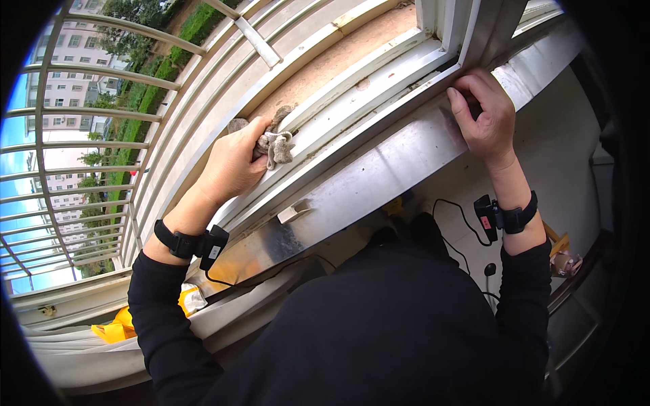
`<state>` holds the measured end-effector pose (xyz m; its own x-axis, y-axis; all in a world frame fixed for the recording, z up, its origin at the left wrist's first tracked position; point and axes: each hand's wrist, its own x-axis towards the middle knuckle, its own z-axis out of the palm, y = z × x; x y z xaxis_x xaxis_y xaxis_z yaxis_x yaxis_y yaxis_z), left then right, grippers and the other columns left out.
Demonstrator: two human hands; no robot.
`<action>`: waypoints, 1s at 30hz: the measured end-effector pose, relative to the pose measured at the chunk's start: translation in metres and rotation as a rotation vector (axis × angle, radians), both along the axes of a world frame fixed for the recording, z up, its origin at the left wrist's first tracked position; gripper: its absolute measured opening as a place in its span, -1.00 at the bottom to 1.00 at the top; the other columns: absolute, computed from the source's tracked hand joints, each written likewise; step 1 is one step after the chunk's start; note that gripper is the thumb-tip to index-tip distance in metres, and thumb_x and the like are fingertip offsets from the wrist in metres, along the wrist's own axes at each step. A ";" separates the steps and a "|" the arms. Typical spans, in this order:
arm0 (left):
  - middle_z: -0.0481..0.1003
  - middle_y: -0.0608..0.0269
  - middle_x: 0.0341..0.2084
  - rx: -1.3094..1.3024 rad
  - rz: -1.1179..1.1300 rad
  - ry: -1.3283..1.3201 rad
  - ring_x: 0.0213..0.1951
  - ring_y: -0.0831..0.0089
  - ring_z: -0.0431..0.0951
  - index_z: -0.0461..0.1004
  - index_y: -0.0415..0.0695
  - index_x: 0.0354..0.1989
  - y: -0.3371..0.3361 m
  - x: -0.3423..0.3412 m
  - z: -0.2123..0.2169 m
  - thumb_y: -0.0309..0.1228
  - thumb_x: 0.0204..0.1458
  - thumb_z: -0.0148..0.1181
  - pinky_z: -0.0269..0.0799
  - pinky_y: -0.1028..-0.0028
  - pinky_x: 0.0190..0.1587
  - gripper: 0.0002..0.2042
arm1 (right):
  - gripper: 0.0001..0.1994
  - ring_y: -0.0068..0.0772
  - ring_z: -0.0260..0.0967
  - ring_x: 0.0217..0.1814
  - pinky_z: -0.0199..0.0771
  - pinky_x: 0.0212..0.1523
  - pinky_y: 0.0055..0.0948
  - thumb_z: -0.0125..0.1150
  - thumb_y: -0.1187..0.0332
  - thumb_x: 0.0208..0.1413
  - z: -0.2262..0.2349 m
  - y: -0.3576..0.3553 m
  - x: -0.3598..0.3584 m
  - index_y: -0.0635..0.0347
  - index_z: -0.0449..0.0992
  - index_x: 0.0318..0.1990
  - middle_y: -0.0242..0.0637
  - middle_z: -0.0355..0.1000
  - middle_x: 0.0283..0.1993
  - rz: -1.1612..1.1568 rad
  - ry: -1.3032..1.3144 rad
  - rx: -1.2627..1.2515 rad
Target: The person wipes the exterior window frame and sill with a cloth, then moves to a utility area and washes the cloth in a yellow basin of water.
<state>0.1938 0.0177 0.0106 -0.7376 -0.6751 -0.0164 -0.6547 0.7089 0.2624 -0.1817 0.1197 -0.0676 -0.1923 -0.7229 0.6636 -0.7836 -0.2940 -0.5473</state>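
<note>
Head view: left hand [233,162] clenched around grey rag [276,145], pressed on white window track [352,101]. Right hand [484,115] curled, fingers gripping metal sill [379,169] edge near frame corner. Railing [88,122] outside.

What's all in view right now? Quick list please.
Rag: one, grey-brown, bunched on the window track.
Window frame: one, white, tracks running diagonally.
Sill ledge: one, shiny metal, below the frame.
Security bars: many, white, outside at left.
Yellow cloth: one, lower left.
Left hand: one, gripping the rag, black wristband.
Right hand: one, fingers curled on the ledge's top edge, black wristband.
</note>
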 end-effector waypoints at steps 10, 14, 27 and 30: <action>0.53 -0.17 -0.18 0.112 0.026 -0.020 -0.08 -0.12 0.55 0.39 -0.23 0.09 0.003 0.027 0.002 -0.59 -0.09 0.18 0.48 0.19 -0.04 -0.53 | -0.86 -0.25 0.38 -0.47 0.38 -0.47 -0.42 0.32 0.38 -0.01 0.001 0.001 -0.001 0.23 0.51 -0.43 -0.26 0.39 -0.44 -0.030 0.041 -0.027; 0.54 -0.11 -0.30 0.061 -0.055 0.025 -0.19 -0.09 0.57 0.40 -0.22 0.04 -0.010 0.008 -0.006 -0.55 -0.07 0.26 0.48 0.22 -0.16 -0.58 | -0.87 -0.25 0.39 -0.46 0.39 -0.46 -0.42 0.32 0.37 0.00 0.002 0.001 0.001 0.22 0.51 -0.44 -0.27 0.39 -0.44 -0.049 0.048 -0.008; 0.60 -0.02 -0.33 -0.145 -0.148 0.002 -0.21 0.06 0.64 0.42 -0.08 0.03 -0.037 -0.128 -0.012 -0.31 0.13 0.23 0.57 0.18 -0.11 -0.69 | -0.86 -0.37 0.41 -0.50 0.41 -0.46 -0.52 0.33 0.33 0.07 -0.006 -0.002 -0.002 0.19 0.56 -0.43 -0.31 0.44 -0.46 -0.022 0.010 -0.036; 0.60 -0.02 -0.31 -0.115 -0.129 0.044 -0.19 0.07 0.65 0.38 -0.05 0.12 -0.031 -0.102 -0.016 -0.35 0.15 0.21 0.56 0.18 -0.13 -0.64 | -0.87 -0.45 0.44 -0.48 0.42 -0.46 -0.57 0.35 0.34 0.08 -0.006 -0.002 -0.004 0.17 0.58 -0.42 -0.39 0.46 -0.47 -0.029 0.040 -0.058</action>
<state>0.0920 -0.0133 -0.0059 -0.8167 -0.5700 0.0899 -0.5456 0.8136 0.2011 -0.1857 0.1181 -0.0738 -0.1849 -0.6778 0.7116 -0.8133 -0.3009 -0.4980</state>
